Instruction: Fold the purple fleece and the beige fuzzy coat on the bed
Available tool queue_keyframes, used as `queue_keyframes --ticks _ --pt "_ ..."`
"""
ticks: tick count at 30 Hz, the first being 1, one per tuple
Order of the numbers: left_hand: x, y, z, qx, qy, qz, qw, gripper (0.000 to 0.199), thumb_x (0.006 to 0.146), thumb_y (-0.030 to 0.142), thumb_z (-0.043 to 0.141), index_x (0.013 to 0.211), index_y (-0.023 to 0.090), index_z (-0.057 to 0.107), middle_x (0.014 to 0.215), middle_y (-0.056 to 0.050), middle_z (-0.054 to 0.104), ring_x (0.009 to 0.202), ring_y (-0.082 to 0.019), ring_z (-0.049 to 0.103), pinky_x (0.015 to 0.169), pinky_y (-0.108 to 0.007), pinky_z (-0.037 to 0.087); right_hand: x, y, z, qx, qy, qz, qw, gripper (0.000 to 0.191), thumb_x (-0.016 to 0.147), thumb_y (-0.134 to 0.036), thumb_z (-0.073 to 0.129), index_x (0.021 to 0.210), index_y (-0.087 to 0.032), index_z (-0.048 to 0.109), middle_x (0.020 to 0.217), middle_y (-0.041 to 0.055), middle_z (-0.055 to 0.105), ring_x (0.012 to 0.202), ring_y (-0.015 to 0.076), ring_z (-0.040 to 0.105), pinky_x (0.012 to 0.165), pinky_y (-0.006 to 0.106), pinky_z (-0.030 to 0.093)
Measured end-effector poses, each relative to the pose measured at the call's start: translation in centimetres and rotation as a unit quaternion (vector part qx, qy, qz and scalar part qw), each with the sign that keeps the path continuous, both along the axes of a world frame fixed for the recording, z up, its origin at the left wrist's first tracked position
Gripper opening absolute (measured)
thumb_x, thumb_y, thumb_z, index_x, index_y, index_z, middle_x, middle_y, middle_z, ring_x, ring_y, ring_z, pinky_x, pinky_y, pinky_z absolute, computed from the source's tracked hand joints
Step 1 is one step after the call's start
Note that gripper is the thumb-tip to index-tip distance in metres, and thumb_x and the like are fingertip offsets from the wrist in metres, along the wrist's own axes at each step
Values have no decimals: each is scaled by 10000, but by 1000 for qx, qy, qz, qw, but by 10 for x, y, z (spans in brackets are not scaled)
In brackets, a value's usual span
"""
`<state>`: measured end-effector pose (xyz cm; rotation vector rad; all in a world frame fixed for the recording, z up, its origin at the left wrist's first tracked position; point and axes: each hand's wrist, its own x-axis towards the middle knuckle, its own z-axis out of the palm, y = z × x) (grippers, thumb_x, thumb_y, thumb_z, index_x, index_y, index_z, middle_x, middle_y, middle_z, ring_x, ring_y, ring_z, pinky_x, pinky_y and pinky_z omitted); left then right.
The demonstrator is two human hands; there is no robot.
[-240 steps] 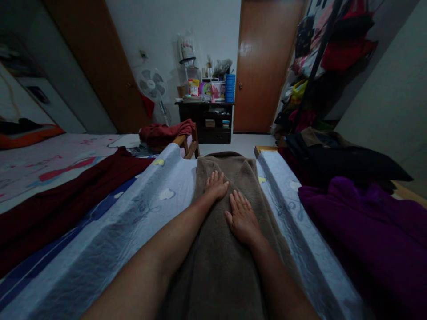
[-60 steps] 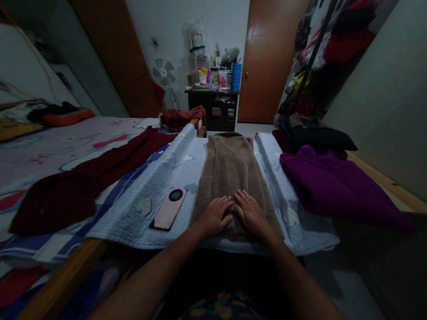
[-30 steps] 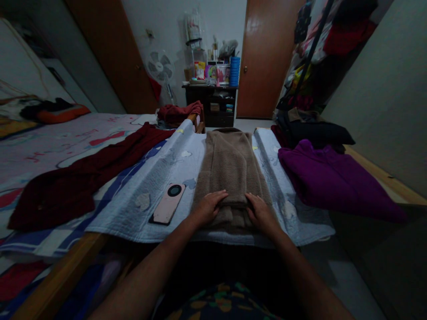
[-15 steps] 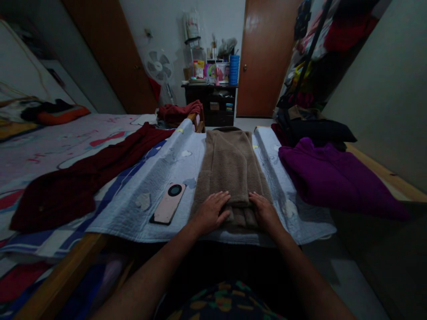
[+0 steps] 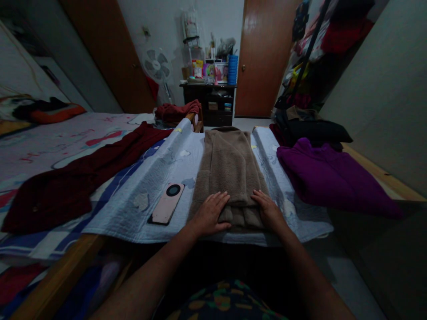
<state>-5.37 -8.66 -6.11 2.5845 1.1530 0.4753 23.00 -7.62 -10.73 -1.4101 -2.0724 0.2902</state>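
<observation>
A brown fleece garment, narrow and folded, lies lengthwise on a pale blue quilted cover. My left hand rests on the left side of its near end, fingers stretched forward and thumb pointing inward. At the right side of the same end lies my right hand, with extended fingers on the cloth. Folded layers show between the two hands. Neither hand grips anything that I can see. A pink phone with a round black camera ring lies on the cover left of the garment.
Folded purple clothing sits at the right, in front of a dark clothes pile. On the left, a dark red garment stretches across a patterned bed. A fan and a dark cabinet stand at the back.
My right hand has slid slightly to the right along the garment's near edge, so the hands are a little farther apart. The camera view has shifted slightly.
</observation>
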Motion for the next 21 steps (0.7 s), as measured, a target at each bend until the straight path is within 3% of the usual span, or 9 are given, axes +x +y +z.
queue_keyframes --ticks 6,10,15,21 --pt "-10 -3 4 -27 -7 -27 999 884 752 301 709 1497 207 243 1565 -147 283 1447 -300 241 1164 -519 229 -3 -5 1 -5 -23 -6 1000 593 736 7 380 1257 -157 610 1412 103 529 1360 222 420 1136 483 350" --pt "-15 -8 4 -28 -3 -29 999 860 742 224 679 1485 212 247 1567 -143 278 1447 -291 242 1164 -512 235 -6 -12 4 -4 -23 -2 1000 506 800 -77 432 1277 -145 586 1430 138 501 1369 257 404 1132 512 346" --pt "-9 -19 4 -3 41 -15 999 827 706 225 709 1440 212 326 1586 -156 216 1453 -331 206 1154 -521 239 -12 -23 13 -15 12 12 1000 429 910 -247 454 1330 -184 520 1411 132 520 1365 257 411 1113 516 368" --pt "-1 -25 3 18 61 8 998 738 702 222 713 1370 255 403 1595 -138 190 1450 -356 203 1135 -540 251 -19 -33 22 -5 -25 34 999 401 918 -293 488 1308 -209 525 1424 113 509 1388 270 372 1119 529 339"
